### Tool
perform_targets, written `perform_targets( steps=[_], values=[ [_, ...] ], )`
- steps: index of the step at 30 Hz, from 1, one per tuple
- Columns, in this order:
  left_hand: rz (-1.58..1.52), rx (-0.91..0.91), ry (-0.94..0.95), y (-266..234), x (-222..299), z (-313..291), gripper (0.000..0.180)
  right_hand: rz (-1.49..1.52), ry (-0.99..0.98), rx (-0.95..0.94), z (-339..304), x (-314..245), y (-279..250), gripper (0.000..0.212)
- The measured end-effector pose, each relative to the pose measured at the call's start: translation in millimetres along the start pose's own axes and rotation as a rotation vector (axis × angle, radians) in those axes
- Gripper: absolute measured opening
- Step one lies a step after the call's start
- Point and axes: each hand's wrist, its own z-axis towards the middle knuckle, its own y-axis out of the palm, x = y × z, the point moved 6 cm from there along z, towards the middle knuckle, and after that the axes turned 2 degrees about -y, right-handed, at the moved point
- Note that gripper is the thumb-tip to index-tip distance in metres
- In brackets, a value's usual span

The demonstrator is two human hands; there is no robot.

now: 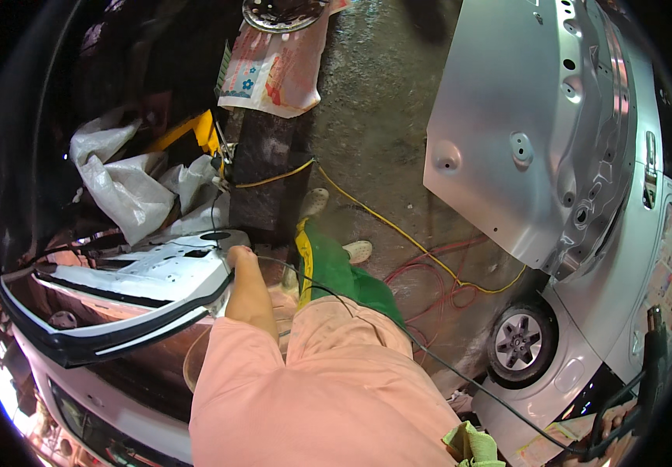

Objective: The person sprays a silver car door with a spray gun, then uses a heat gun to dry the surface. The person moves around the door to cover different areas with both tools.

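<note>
My left arm reaches to a white car door [188,268] with a black edge seal. My left hand [240,254] is closed at the door's edge, its fingers partly hidden. At the lower right, my right hand [615,424] is wrapped round a black tool [655,342] with an upright rod-like end; its exact kind is unclear. From this tool a thin black cable [476,381] runs across my pink shirt toward the door. A green cloth [472,446] shows beside the shirt's lower right.
A large silver body panel [499,132] stands at the right, near a silver car with a wheel [521,345]. A yellow hose [383,218] and red hoses [422,280] lie on the floor. White plastic sheeting [130,191] and a printed sack [277,74] are at the left and far side.
</note>
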Motion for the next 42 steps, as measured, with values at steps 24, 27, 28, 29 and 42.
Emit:
perform_targets(
  steps=[24, 27, 28, 29, 42],
  values=[
    [0.511, -0.263, -0.027, 234, -75, 65, 0.025, -0.076, -0.213, 0.667, -28, 101, -8, 0.042],
    [0.546, -0.385, 0.011, 237, -59, 40, 0.024, -0.084, -0.180, 0.721, -46, 105, 23, 0.037],
    [0.574, -0.427, 0.074, 242, -54, 13, 0.021, -0.102, -0.144, 0.726, -63, 109, 21, 0.036],
    [0.557, -0.458, 0.117, 236, -52, -17, 0.023, -0.033, -0.189, 0.669, -62, 109, 36, 0.035],
    [0.924, -0.502, 0.174, 201, -34, -191, 0.063, -0.079, 0.237, -0.218, -154, 168, 264, 0.058]
  ],
)
